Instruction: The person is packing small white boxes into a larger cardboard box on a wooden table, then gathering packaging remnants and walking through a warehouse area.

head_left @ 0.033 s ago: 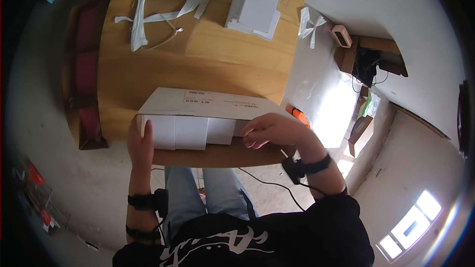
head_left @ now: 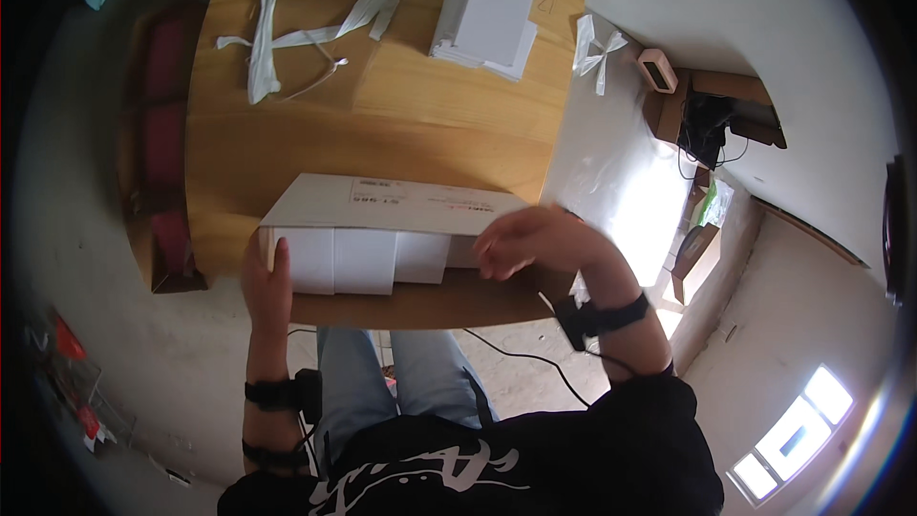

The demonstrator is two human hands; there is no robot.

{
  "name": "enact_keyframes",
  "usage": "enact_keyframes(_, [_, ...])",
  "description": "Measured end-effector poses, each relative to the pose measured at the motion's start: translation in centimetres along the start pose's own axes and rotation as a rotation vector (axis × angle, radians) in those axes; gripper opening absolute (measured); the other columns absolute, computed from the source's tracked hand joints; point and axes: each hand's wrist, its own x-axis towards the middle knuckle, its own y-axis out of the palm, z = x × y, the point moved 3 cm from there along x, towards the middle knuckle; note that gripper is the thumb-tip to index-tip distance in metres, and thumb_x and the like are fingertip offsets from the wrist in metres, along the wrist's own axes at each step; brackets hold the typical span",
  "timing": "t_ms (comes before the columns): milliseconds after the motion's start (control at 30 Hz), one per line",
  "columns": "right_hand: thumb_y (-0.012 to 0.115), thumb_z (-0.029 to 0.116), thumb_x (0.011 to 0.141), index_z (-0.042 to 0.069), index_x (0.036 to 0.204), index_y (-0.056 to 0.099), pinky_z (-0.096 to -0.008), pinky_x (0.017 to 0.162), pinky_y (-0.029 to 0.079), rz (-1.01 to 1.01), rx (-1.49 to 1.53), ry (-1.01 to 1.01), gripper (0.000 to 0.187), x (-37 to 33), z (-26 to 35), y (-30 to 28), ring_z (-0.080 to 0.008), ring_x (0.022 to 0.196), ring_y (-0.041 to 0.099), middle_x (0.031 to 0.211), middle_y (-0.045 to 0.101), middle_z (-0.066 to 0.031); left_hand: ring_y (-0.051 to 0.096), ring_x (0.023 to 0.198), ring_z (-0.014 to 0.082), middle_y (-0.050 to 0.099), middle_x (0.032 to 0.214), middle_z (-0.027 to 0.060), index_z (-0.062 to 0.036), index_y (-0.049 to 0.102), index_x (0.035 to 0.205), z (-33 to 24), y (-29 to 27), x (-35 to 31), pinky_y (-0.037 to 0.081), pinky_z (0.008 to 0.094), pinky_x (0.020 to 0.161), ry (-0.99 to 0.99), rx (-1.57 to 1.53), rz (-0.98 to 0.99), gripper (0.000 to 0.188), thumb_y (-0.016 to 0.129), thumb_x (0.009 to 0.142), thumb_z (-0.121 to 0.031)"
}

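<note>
Left of centre, the left hand (head_left: 266, 289) clasps the open carton (head_left: 401, 205) at mid-frame, apparently to steady it. The right hand (head_left: 535, 241) curls beside white boxes (head_left: 363, 261) inside; its hold I cannot tell. Beyond, upper centre, a white stack (head_left: 489, 11) sits on the table (head_left: 382, 139), perhaps leaving room.

A big wooden table (head_left: 458, 139) with a light brown top and rounded corners stands in the room. The floor (head_left: 544, 334) is pale grey and looks a bit dirty. On the right, a plain, pale wall (head_left: 712, 392) has a window (head_left: 792, 432) with a white frame, and its glass glows very bright. A big white patch of light (head_left: 638, 225) shines to the right of the table. The left side of the room is darker.
</note>
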Motion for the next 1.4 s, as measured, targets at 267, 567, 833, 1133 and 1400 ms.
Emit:
enact_keyframes(267, [0.064, 0.021, 0.079, 0.001, 0.103, 0.050, -0.0413, 0.079, 0.046, -0.679, 0.585, -0.203, 0.034, 12.2, -2.5, -25.0, -0.0241, 0.091, 0.052, 0.097, 0.052, -0.0099, 0.057, 0.086, 0.0279, 0.059, 0.094, 0.0155, 0.0012, 0.052, 0.108, -0.9, 1.0, 0.5, 0.043, 0.0337, 0.077, -0.062, 0.084, -0.065, 0.032, 0.053, 0.086, -0.022])
enact_keyframes(567, [0.068, 0.026, 0.076, 0.008, 0.100, 0.056, -0.0362, 0.073, 0.043, -0.842, 0.579, -0.139, 0.033, 17.9, 1.8, -26.3, -0.0203, 0.082, 0.051, 0.094, 0.056, -0.0061, 0.055, 0.080, 0.0229, 0.058, 0.089, 0.0124, 0.0012, 0.053, 0.105, -1.4, 0.9, 0.2, 0.043, 0.0324, 0.074, -0.183, 0.145, -0.069, 0.030, 0.053, 0.086, -0.022])
enact_keyframes(833, [0.069, 0.024, 0.076, 0.006, 0.102, 0.053, -0.0350, 0.078, 0.045, -0.633, 0.654, -0.335, 0.035, 15.7, 0.8, -27.0, -0.0202, 0.085, 0.056, 0.098, 0.057, -0.0054, 0.056, 0.085, 0.0236, 0.059, 0.094, 0.0135, 0.0020, 0.053, 0.106, -1.6, 1.2, 0.4, 0.043, 0.0320, 0.076, -0.115, 0.109, -0.077, 0.030, 0.054, 0.086, -0.020])
enact_keyframes(1133, [0.078, 0.039, 0.061, -0.007, 0.128, 0.030, -0.0344, 0.091, 0.039, -0.206, 0.389, -0.490, 0.095, -4.9, -8.2, -9.6, -0.0215, 0.109, 0.047, 0.120, 0.048, -0.0128, 0.056, 0.090, 0.0257, 0.059, 0.097, 0.0145, 0.0022, 0.053, 0.107, -1.4, 0.6, 0.2, 0.042, 0.0326, 0.079, -0.075, 0.011, -0.056, 0.032, 0.055, 0.085, -0.021])
enact_keyframes(1400, [0.064, 0.021, 0.080, -0.004, 0.128, 0.032, -0.0291, 0.087, 0.043, -0.155, 0.657, 0.038, 0.063, -1.6, -15.2, 0.5, -0.0185, 0.103, 0.051, 0.115, 0.051, -0.0129, 0.056, 0.091, 0.0282, 0.059, 0.098, 0.0165, 0.0036, 0.052, 0.108, -1.9, 0.4, 0.3, 0.042, 0.0328, 0.080, -0.038, -0.003, -0.001, 0.034, 0.055, 0.085, -0.020])
